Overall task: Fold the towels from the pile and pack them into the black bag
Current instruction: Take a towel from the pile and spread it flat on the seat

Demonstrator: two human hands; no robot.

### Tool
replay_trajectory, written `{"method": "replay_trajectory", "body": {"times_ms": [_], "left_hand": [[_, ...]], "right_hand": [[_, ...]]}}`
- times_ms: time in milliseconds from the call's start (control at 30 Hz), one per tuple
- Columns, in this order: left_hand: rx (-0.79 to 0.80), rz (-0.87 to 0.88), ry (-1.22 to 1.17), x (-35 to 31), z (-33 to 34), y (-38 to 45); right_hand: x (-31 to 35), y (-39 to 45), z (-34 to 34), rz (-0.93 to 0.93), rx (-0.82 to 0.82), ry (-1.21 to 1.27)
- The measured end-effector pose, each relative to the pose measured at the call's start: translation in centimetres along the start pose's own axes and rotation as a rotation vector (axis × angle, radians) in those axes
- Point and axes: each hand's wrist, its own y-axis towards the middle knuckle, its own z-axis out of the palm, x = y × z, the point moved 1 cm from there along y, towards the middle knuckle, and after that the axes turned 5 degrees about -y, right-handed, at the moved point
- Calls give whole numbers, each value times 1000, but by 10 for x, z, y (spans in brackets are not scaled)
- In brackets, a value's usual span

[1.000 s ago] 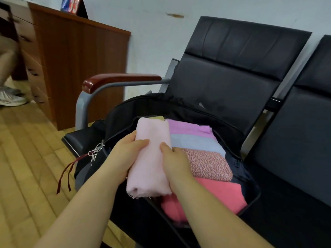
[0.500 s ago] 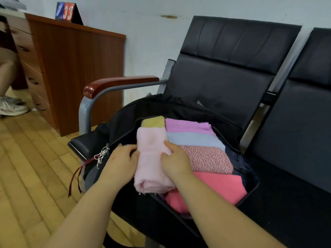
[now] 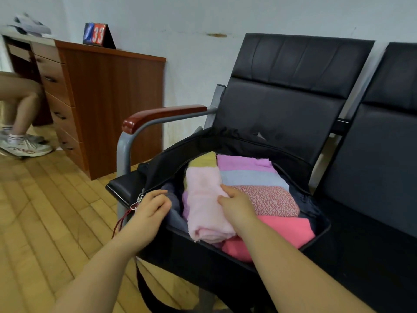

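Observation:
The black bag (image 3: 248, 263) lies open on a black chair seat, filled with folded towels. A pale pink folded towel (image 3: 204, 206) lies on top at the left of the bag. Beside it sit a purple towel (image 3: 242, 162), a light blue one (image 3: 250, 178), a speckled red one (image 3: 268, 199), a coral one (image 3: 282, 231) and a yellow one (image 3: 202, 159). My right hand (image 3: 237, 205) presses on the pale pink towel's right edge. My left hand (image 3: 152, 207) rests with relaxed fingers on the bag's left rim, off the towel.
The bag's zipper pull and a red cord (image 3: 128, 211) hang at its left corner. The chair's wooden armrest (image 3: 162, 114) stands behind the bag and a second black chair (image 3: 379, 168) to the right. A wooden desk (image 3: 108, 105) and a seated person's legs (image 3: 20, 114) are at the left.
The pale pink towel has gone down into the bag's left side. My left hand has let go of it and moved left to the bag's rim. My right hand stays on the towel.

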Motion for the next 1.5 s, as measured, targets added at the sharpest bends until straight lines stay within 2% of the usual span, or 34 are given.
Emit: {"method": "replay_trajectory", "body": {"times_ms": [100,400,500,567,633,700,800,900,1033,1100,1200,1367,1500], "left_hand": [[-28,-22,-144,5,-16,-11],[-67,17,-90,-3,-13,-10],[-55,17,-69,-5,-13,-9],[-42,10,-66,-5,-13,-10],[-39,9,-83,-6,-14,-12],[-13,2,-79,-8,-17,-13],[103,7,32,-10,-23,-9],[298,75,240,-15,-21,-10],[394,101,366,-18,-17,-20],[430,89,359,-18,-17,-26],[445,84,355,-13,-16,-31],[363,46,54,-6,-30,-37],[371,63,128,-24,-32,-34]], "right_hand": [[4,-5,5,-33,19,-117],[32,-32,21,-43,77,-501],[50,-25,21,-273,58,-646],[49,-7,27,-382,126,-706],[35,12,35,-319,261,-815],[18,23,42,-250,331,-866],[11,25,47,-269,310,-869],[17,18,42,-274,341,-819],[26,-2,21,-361,366,-701],[25,-16,19,-425,348,-750],[8,-24,25,-409,334,-859],[-13,-28,42,-388,262,-902],[-7,-25,36,-347,370,-759]]}}
